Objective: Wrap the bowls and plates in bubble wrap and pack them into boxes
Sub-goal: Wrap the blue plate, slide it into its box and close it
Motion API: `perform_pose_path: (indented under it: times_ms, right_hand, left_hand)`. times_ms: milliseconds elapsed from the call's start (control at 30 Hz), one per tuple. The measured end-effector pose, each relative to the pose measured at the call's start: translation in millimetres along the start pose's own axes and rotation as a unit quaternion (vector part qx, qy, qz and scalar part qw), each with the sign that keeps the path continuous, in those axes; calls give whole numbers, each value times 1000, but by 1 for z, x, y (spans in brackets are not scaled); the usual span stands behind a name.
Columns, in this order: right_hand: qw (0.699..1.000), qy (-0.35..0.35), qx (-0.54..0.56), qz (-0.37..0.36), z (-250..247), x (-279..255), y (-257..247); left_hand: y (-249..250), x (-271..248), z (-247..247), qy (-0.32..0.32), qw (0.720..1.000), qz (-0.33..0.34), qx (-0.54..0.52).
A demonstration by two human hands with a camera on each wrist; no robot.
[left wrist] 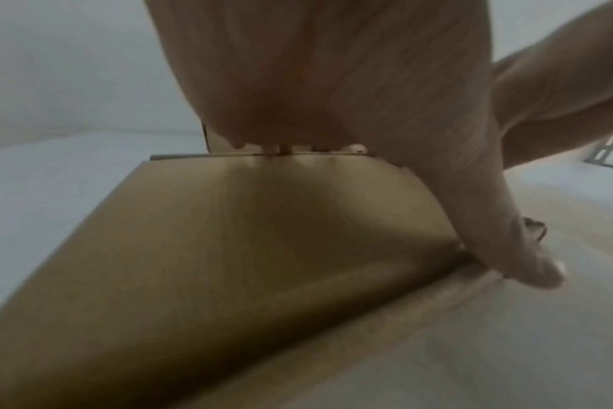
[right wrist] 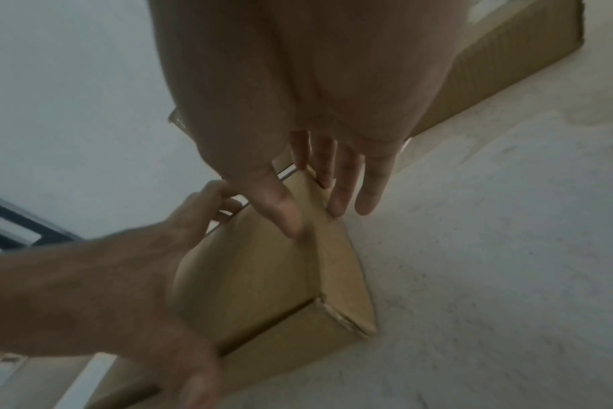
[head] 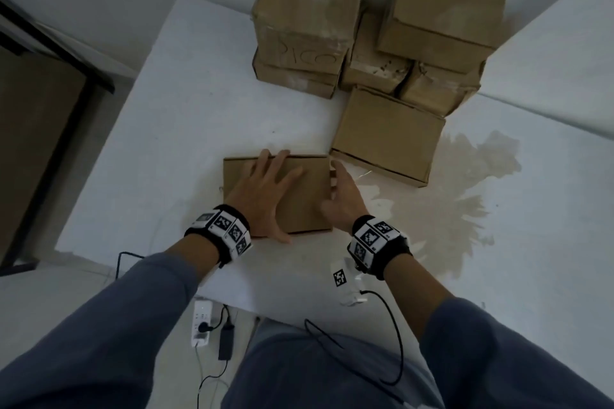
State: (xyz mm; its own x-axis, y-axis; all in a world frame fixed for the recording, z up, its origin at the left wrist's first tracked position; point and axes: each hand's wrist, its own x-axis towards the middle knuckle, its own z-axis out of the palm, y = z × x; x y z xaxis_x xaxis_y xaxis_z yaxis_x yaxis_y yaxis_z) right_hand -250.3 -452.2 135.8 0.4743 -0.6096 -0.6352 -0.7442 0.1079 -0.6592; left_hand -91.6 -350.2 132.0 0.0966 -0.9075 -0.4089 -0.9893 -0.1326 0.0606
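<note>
A closed brown cardboard box (head: 305, 196) (left wrist: 228, 263) (right wrist: 280, 276) lies flat on the white table (head: 166, 129) in front of me. My left hand (head: 265, 189) (right wrist: 130, 263) lies spread on its lid, fingers straight, reaching the far edge. My right hand (head: 342, 192) (right wrist: 315, 180) rests against the box's right side, fingers straight, thumb on the lid. No bowls, plates or bubble wrap are visible.
Another closed box (head: 385, 136) (right wrist: 490, 69) lies just right and beyond. Several stacked cardboard boxes (head: 305, 20) stand at the table's far side by the wall. A tan stain (head: 465, 183) marks the table on the right. A power strip (head: 202, 322) and cables lie on the floor.
</note>
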Motion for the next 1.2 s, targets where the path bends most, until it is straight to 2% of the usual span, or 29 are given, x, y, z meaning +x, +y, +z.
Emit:
perform_pose_path:
  times_ms: [133, 367, 500, 733, 867, 933, 1033, 1200]
  right_hand:
    - [997, 25, -11, 67, 11, 3, -5]
    - [991, 76, -15, 107, 23, 14, -6]
    - [989, 92, -32, 110, 25, 15, -8]
    - [997, 46, -23, 62, 9, 6, 8]
    - [988, 130, -33, 81, 31, -23, 24]
    - [981, 151, -36, 115, 42, -28, 20]
    - [983, 118, -20, 142, 36, -20, 16]
    - [994, 32, -24, 98, 4, 11, -5]
  left_hand:
    - [12, -11, 8, 11, 999, -17, -44]
    - [15, -8, 21, 28, 995, -22, -97]
    - [14, -7, 22, 24, 994, -30, -99]
    - [16, -9, 19, 35, 994, -25, -100]
    - [16, -10, 19, 48, 993, -25, -106]
    - [16, -10, 20, 48, 993, -29, -99]
    - [17, -10, 18, 36, 995, -32, -91]
    - [14, -15, 17, 38, 996, -18, -75]
